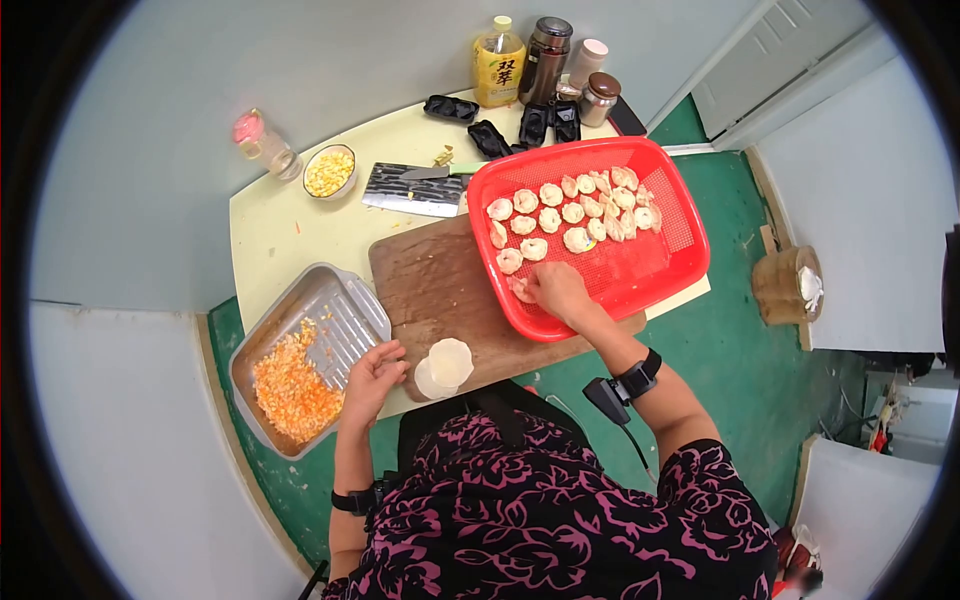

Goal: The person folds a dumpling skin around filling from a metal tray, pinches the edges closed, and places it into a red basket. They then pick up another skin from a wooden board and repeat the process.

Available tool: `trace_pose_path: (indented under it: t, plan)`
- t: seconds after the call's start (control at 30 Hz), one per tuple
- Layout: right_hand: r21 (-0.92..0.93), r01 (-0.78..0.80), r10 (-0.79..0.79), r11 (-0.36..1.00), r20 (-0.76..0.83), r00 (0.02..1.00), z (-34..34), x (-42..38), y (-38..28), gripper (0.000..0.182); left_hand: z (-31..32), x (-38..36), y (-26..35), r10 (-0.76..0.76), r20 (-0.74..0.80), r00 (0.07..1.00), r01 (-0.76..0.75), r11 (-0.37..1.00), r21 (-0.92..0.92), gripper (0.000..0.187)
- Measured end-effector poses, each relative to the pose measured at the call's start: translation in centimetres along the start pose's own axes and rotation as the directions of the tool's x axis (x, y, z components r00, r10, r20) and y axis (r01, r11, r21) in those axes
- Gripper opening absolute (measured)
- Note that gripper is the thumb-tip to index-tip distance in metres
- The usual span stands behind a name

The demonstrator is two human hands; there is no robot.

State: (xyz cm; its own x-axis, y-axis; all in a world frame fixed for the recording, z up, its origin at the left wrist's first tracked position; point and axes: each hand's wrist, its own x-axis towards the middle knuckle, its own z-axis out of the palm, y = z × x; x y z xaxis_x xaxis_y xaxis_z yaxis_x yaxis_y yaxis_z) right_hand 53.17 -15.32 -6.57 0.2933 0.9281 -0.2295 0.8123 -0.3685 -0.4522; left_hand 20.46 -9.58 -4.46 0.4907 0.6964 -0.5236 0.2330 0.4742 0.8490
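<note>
My right hand (560,292) reaches into the red plastic basket (655,297), fingers pinched on a dumpling (521,289) at its near left corner. Several folded dumplings (549,220) sit in loose rows on the basket's perforated floor. Close to the right rim of the metal pan (345,300), my left hand (375,374) is loosely curled, fingers apart and holding nothing. Orange and white chopped filling (296,388) lies in that pan. Beside my left hand, round dough wrappers (450,363) overlap at the near edge of the wooden cutting board (425,265).
Behind the board lie a cleaver (412,190) and a green-handled knife (435,172). A bowl of yellow pieces (330,172) and a pink-topped bottle (265,145) stand at the back left. A yellow-labelled bottle (498,65), a dark thermos (545,60) and jars line the back.
</note>
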Motion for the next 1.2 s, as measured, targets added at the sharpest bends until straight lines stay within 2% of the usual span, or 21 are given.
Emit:
trace_pose_path:
  t: [0.17, 0.27, 0.47, 0.5, 0.6, 0.73, 0.93, 1.2]
  plan:
    - [0.043, -0.055, 0.055, 0.998, 0.008, 0.998, 0.2, 0.0, -0.4, 0.032, 0.0, -0.2, 0.0, -0.003, -0.026, 1.000, 0.004, 1.000, 0.017, 0.038]
    - [0.067, -0.038, 0.036, 0.997, 0.029, 0.999, 0.4, -0.1, -0.3, 0.021, 0.0, -0.2, 0.0, -0.007, -0.039, 0.999, 0.008, 1.000, 0.019, 0.039]
    - [0.068, -0.172, 0.183, 0.983, -0.198, 0.963, -2.0, 0.1, 2.2, 0.017, -0.1, -0.1, -0.1, -0.007, -0.033, 0.999, 0.007, 1.000, 0.007, 0.039]
    - [0.069, -0.223, 0.233, 0.972, -0.212, 0.949, -2.1, 0.5, 2.8, 0.017, 0.0, 0.0, -0.1, -0.006, -0.026, 1.000, 0.006, 1.000, 0.010, 0.039]
    - [0.057, -0.241, 0.247, 0.969, -0.242, 0.938, -2.5, 1.5, 3.6, 0.017, 0.4, -0.1, 0.4, -0.013, -0.024, 1.000, 0.014, 1.000, 0.012, 0.039]
    - [0.043, -0.280, 0.283, 0.959, -0.169, 0.944, -3.6, 1.6, 2.9, 0.013, 0.1, -0.1, 0.3, -0.003, -0.046, 0.999, 0.002, 1.000, -0.019, 0.040]
    - [0.035, -0.281, 0.280, 0.959, -0.258, 0.925, -2.6, 2.8, 3.6, 0.019, -0.1, -0.1, -0.1, -0.008, -0.052, 0.999, 0.008, 1.000, -0.001, 0.040]
    - [0.002, -0.271, 0.265, 0.963, -0.216, 0.940, -2.1, 3.0, 4.3, 0.017, -0.2, 0.1, -0.1, -0.028, -0.057, 0.998, 0.027, 0.999, -0.020, 0.039]
